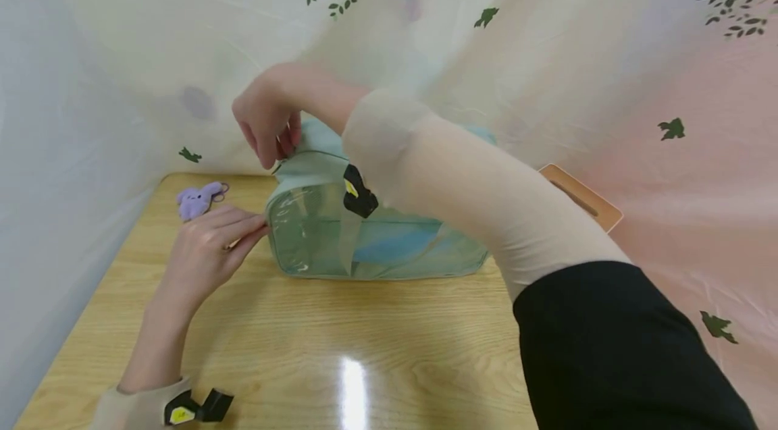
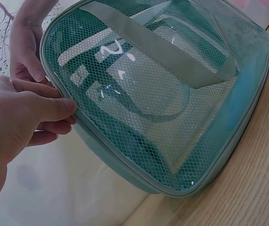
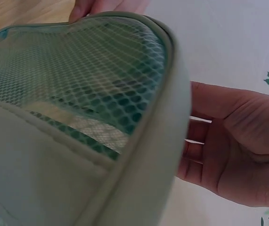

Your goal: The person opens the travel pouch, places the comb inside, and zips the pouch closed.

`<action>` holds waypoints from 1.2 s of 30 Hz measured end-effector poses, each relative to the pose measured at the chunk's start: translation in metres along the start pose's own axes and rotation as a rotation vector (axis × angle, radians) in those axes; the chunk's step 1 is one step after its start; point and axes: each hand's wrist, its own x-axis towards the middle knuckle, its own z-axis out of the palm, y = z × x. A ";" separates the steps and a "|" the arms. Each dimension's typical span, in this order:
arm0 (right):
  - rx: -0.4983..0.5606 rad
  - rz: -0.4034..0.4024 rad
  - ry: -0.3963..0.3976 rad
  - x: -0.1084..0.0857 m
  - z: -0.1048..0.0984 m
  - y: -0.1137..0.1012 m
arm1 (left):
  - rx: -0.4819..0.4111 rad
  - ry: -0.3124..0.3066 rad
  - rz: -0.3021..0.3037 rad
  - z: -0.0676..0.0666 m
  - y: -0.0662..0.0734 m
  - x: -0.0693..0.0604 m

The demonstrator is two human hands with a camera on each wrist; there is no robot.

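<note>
A mint-green bag (image 1: 383,248) with clear and mesh panels stands on the wooden table. Between thumb and fingers, my left hand (image 1: 209,248) pinches the piped edge at the bag's left side; the left wrist view shows this hand (image 2: 26,113) close up. My right hand (image 1: 270,113) reaches across to the bag's upper left corner, its fingertips pointing down at what looks like a small zipper pull (image 1: 277,167). In the right wrist view, the right hand's (image 3: 238,136) fingertips are hidden behind the bag's edge. A pale strap (image 2: 158,47) crosses the panel.
A purple plush keychain (image 1: 197,200) lies at the table's back left, beyond my left hand. An orange-brown tray-like object (image 1: 586,197) is partly hidden behind my right sleeve. Patterned cloth (image 1: 425,45) hangs behind the table (image 1: 292,349).
</note>
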 end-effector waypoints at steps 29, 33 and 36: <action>-0.299 0.006 -0.067 0.010 0.010 -0.017 | 0.022 -0.032 -0.034 -0.004 0.007 -0.004; -0.359 -0.019 -0.126 0.009 0.007 -0.019 | 0.016 -0.022 -0.026 -0.004 0.006 -0.004; -0.387 -0.028 -0.152 0.009 0.006 -0.019 | 0.014 -0.017 -0.019 -0.004 0.006 -0.004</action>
